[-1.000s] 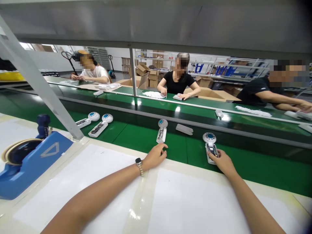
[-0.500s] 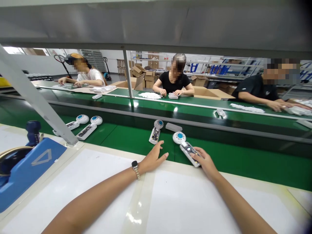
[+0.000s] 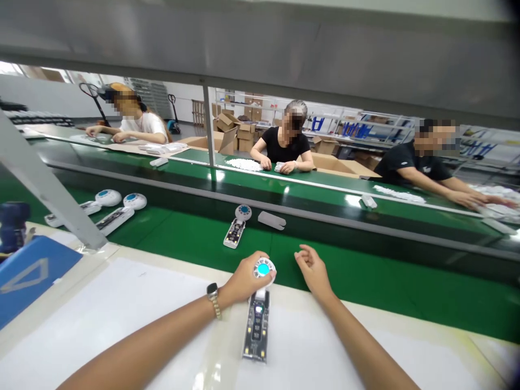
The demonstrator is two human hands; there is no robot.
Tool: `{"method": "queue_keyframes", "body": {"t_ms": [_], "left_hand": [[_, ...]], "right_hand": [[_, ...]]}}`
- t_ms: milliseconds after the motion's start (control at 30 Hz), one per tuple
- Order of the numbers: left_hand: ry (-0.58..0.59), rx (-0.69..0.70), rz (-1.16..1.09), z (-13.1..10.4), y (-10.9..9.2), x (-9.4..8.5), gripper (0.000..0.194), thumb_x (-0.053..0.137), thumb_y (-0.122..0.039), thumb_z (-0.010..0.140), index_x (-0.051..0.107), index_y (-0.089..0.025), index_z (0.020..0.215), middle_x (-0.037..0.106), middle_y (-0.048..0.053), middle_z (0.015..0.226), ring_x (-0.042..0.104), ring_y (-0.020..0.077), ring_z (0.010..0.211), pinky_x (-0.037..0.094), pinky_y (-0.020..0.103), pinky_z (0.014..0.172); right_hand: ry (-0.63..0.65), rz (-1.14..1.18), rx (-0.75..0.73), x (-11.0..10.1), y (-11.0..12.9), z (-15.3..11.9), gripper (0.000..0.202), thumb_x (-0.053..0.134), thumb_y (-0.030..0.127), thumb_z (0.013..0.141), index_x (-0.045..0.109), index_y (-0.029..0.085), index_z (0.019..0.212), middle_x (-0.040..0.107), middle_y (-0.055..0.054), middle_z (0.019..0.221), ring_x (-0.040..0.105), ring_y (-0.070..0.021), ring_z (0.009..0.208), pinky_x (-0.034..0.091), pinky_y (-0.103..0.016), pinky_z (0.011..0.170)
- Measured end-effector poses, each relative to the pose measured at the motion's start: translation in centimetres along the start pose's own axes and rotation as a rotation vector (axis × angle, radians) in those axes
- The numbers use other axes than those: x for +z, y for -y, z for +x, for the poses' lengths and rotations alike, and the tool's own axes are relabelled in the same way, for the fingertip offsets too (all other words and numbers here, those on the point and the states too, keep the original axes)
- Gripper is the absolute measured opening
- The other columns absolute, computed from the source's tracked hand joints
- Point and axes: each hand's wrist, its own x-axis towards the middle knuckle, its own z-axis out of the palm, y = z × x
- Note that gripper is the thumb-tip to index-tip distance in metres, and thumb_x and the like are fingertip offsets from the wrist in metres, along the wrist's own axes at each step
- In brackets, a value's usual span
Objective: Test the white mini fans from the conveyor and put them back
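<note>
The round-headed device with the exposed circuit board (image 3: 257, 327) has passed from my right hand (image 3: 316, 271) to my left hand (image 3: 244, 277), whose thumb and fingers close around its head; its board end points toward me over the white worktop (image 3: 162, 309). My right hand is empty, half-curled over the green belt (image 3: 182, 235), where a similar device (image 3: 234, 233) lies beside a white cover (image 3: 271, 220).

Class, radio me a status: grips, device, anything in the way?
Left grip on device, at its round head. Right grip loosely curled, holding nothing. Circuit board exposed. Another device, white cover beyond, apart from both grips.
</note>
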Motion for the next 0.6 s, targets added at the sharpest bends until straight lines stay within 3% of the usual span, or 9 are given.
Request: {"method": "queue_keyframes", "body": {"t_ms": [133, 300, 367, 433, 500, 600], "left_hand": [[0.001, 0.002, -0.015, -0.1, 0.0, 0.2, 0.037, 0.060, -0.040, 0.072, 0.052, -0.018, 0.100, 0.060, 0.001, 0.084, 0.055, 0.0143, 0.071, 0.043, 0.024, 0.063], [0.009, -0.039, 0.018, -0.4, -0.3, 0.1, 0.035, 0.060, -0.039, 0.071, 0.051, -0.020, 0.099, 0.059, 0.002, 0.087, 0.054, 0.0157, 0.076, 0.043, 0.026, 0.068], [0.013, -0.070, 0.029, -0.5, -0.5, 0.0, 0.039, 0.061, -0.041, 0.070, 0.051, -0.021, 0.101, 0.059, 0.003, 0.092, 0.055, 0.0171, 0.080, 0.043, 0.027, 0.071], [0.029, -0.095, 0.027, -0.7, -0.5, -0.1, 0.042, 0.062, -0.043, 0.069, 0.051, -0.021, 0.103, 0.059, 0.004, 0.093, 0.055, 0.0187, 0.083, 0.043, 0.028, 0.073], [0.041, -0.109, 0.028, -0.7, -0.4, 0.0, 0.044, 0.062, -0.045, 0.068, 0.052, -0.022, 0.103, 0.059, 0.005, 0.094, 0.055, 0.0201, 0.084, 0.044, 0.029, 0.072], [0.040, -0.131, 0.007, -0.7, -0.2, 0.2, 0.046, 0.063, -0.047, 0.065, 0.052, -0.022, 0.103, 0.060, 0.006, 0.094, 0.056, 0.0213, 0.082, 0.044, 0.030, 0.070]], "right_hand": [[-0.026, -0.188, 0.028, 2.2, -1.3, 4.7, 0.066, 0.069, 0.046, 0.058, 0.049, 0.016, 0.114, 0.057, -0.010, 0.106, 0.058, -0.0186, 0.071, 0.046, -0.034, 0.069], [0.107, -0.305, -0.102, 6.7, -1.2, 9.4, 0.084, 0.069, 0.045, 0.057, 0.036, 0.019, 0.130, 0.044, -0.014, 0.128, 0.059, -0.0167, 0.068, 0.046, -0.036, 0.074], [0.127, -0.363, -0.142, 8.2, -1.4, 10.8, 0.074, 0.067, 0.044, 0.060, 0.042, 0.021, 0.126, 0.052, -0.011, 0.119, 0.056, -0.0162, 0.064, 0.046, -0.036, 0.071], [0.155, -0.402, -0.191, 9.5, -1.9, 11.8, 0.056, 0.063, 0.045, 0.065, 0.053, 0.019, 0.114, 0.061, -0.008, 0.098, 0.054, -0.0173, 0.063, 0.046, -0.035, 0.070], [0.157, -0.401, -0.280, 10.3, -2.6, 12.9, 0.045, 0.058, 0.046, 0.070, 0.057, 0.016, 0.104, 0.062, -0.007, 0.086, 0.054, -0.0177, 0.063, 0.046, -0.034, 0.068], [0.055, -0.421, -0.405, 10.7, -3.1, 15.7, 0.039, 0.053, 0.048, 0.072, 0.060, 0.015, 0.092, 0.060, -0.012, 0.098, 0.056, -0.0184, 0.069, 0.048, -0.034, 0.071]]}}
